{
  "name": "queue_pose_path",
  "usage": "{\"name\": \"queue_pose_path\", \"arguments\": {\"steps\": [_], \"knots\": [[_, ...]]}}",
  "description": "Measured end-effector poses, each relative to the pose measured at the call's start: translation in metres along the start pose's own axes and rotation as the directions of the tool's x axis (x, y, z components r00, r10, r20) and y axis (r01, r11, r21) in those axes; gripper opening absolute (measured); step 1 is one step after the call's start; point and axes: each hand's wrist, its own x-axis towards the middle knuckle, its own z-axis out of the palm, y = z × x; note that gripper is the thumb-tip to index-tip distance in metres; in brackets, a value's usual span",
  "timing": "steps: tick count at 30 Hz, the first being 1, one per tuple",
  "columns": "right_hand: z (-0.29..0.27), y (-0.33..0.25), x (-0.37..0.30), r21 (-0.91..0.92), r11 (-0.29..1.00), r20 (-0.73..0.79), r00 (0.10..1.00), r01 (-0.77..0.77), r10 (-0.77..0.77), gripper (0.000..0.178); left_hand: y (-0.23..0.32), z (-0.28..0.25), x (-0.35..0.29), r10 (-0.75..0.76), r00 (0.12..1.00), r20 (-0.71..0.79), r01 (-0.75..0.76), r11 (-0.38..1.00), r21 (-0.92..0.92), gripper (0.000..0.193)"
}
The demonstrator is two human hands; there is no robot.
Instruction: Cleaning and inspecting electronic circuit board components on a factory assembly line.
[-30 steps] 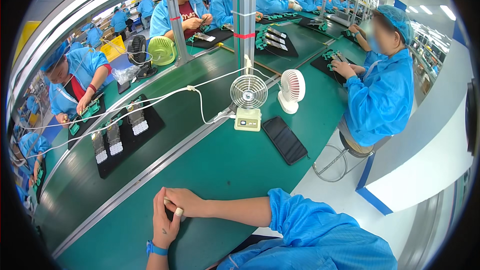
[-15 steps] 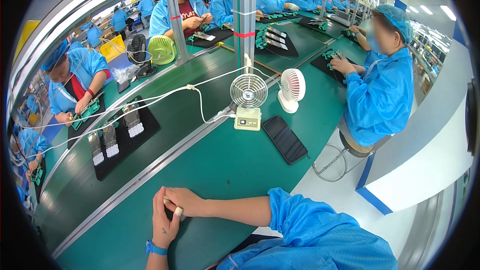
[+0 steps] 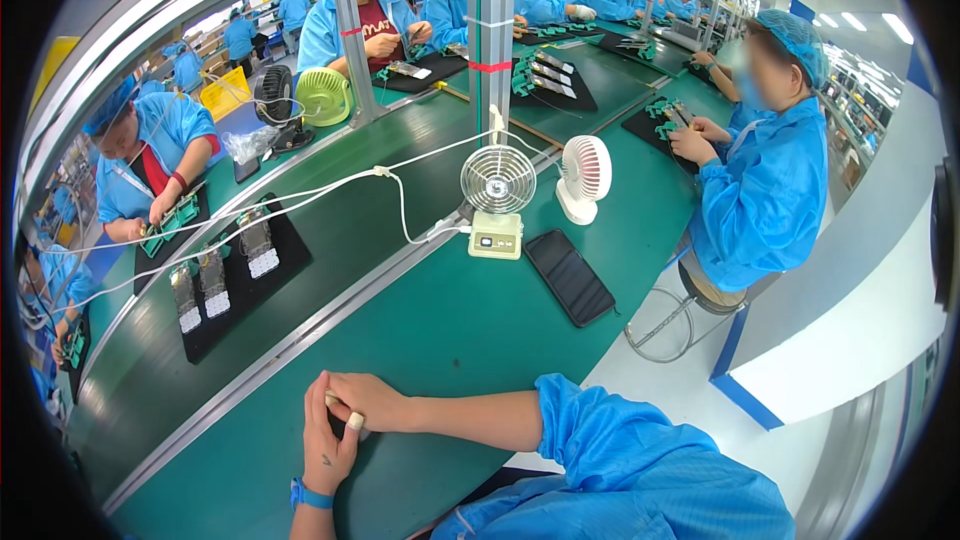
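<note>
My left hand point(image 3: 326, 445), with a blue band at the wrist, rests at the near edge of the green tabletop point(image 3: 440, 340). Against it lies my right hand point(image 3: 372, 400), the fingers of the two clasped together. Cream finger cots cover a few fingertips, one of them on the left thumb point(image 3: 355, 421). Between the palms there is a dark gap, and whether anything lies in it cannot be seen. Farther off on the same surface are a black phone point(image 3: 570, 278), a small cream fan point(image 3: 496, 202) and a white fan point(image 3: 582, 180).
A metal rail point(image 3: 290, 335) divides my tabletop from a green conveyor belt point(image 3: 130, 380). On the belt, a black mat point(image 3: 290, 265) carries three circuit boards. White cables cross above it. A metal post point(image 3: 488, 50) stands ahead. Co-workers in blue sit around; the nearest person point(image 3: 755, 180) is at right.
The black mat with the boards has slid slightly left and nearer along the belt. The co-worker at right has shifted their hands over the boards. My own hands have stayed almost still.
</note>
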Motion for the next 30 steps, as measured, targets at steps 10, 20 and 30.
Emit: {"name": "queue_pose_path", "arguments": {"steps": [10, 20, 30], "knots": [[0.0019, 0.0031, -0.0013, -0.001, 1.0, -0.021, 1.0, 0.017, -0.017, 0.011, 0.0009, 0.0007, -0.0003, -0.003, 1.0, 0.004, 0.003, 1.0, -0.006, 0.064], [0.0043, 0.005, -0.001, -0.008, 1.0, -0.017, 1.0, 0.016, -0.016, 0.012, -0.0011, 0.0009, -0.0008, -0.01, 1.0, 0.007, 0.01, 1.0, -0.013, 0.064], [0.004, 0.0019, -0.0006, -0.026, 1.0, -0.013, 1.0, 0.004, -0.004, 0.011, -0.0023, -0.0003, -0.0023, -0.003, 1.0, 0.003, 0.003, 1.0, 0.003, 0.064]]}}
